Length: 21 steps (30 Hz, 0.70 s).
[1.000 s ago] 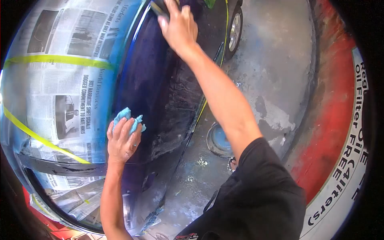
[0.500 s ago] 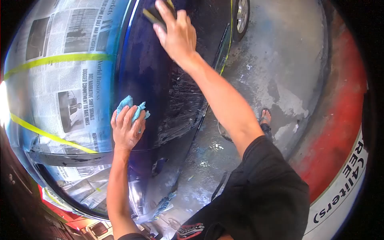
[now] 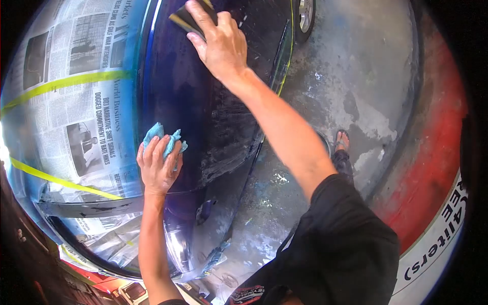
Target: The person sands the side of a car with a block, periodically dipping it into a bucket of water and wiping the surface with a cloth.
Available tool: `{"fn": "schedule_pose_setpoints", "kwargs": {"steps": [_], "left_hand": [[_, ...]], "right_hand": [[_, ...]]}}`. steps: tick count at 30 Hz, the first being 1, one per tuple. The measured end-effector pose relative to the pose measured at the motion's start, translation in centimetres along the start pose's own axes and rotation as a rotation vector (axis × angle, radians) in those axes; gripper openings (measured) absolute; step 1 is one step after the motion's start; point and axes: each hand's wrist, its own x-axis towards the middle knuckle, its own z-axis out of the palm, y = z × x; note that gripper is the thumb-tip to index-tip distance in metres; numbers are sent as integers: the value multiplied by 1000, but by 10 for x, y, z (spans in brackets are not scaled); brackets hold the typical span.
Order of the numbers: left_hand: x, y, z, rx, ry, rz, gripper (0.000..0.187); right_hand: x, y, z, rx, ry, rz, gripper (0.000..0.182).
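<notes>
My right hand (image 3: 221, 48) grips a dark sanding block (image 3: 189, 20) with a yellowish edge, near the top of the view. It lies against the dark blue car panel (image 3: 188, 86). My fingers reach over its upper side, and its underside is hidden. Lower down and to the left, my left hand (image 3: 160, 165) is closed on a crumpled light-blue cloth (image 3: 153, 133), resting on the same panel beside the papered glass. Pale, streaky residue (image 3: 229, 137) marks the panel's lower side.
Newspaper (image 3: 56, 119) covers the car glass, held by yellow-green masking tape (image 3: 66, 85). A wheel (image 3: 305, 18) shows at the top. On the wet, stained floor (image 3: 325, 96) stands a sandalled foot (image 3: 342, 141). Red flooring (image 3: 432, 147) and a white lettered surface (image 3: 432, 264) lie right.
The view has shifted slightly, so the car and both hands appear a little further left. The sanding block and the cloth stay in my hands.
</notes>
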Motion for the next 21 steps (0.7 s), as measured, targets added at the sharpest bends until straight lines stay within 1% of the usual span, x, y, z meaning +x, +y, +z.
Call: {"fn": "schedule_pose_setpoints", "kwargs": {"steps": [2,3,5,6,8,10,11,12,15,16,17,18,20,21], "left_hand": [[0,-2,-1,2,-16,-3,44],[-1,-1,-1,12,-13,2,44],[-1,-1,-2,4,-10,-3,44],[-1,-1,-2,1,-11,-5,44],[0,-1,-1,7,-2,-5,44],[-1,-1,-1,19,-4,-7,44],[0,1,-1,29,-4,-12,44],[2,0,-1,39,-2,-11,44],[3,1,1,35,-4,-21,43],[3,1,-2,29,-4,-18,43],[1,-1,-2,3,-17,-10,47],[2,0,-1,9,-12,-12,47],[0,-1,-1,19,-19,-8,47],[0,-1,1,25,-17,-6,47]], "right_hand": [[-34,-17,-2,64,60,139,73],[-65,-28,-11,99,-12,127,76],[-144,-32,-13,121,-7,-20,79],[-172,-27,-10,188,11,-68,76],[-147,-3,0,181,51,-118,75],[-56,16,-7,146,77,138,68],[-19,35,3,123,108,117,64],[-1,44,9,100,143,97,61],[-33,21,-3,55,38,196,61],[-65,1,-8,144,40,154,62],[-107,-17,-10,234,8,128,64],[-159,-33,-14,298,-77,111,64],[-231,-46,-19,184,-55,-110,63],[-219,-40,-18,136,-36,-113,64]]}}
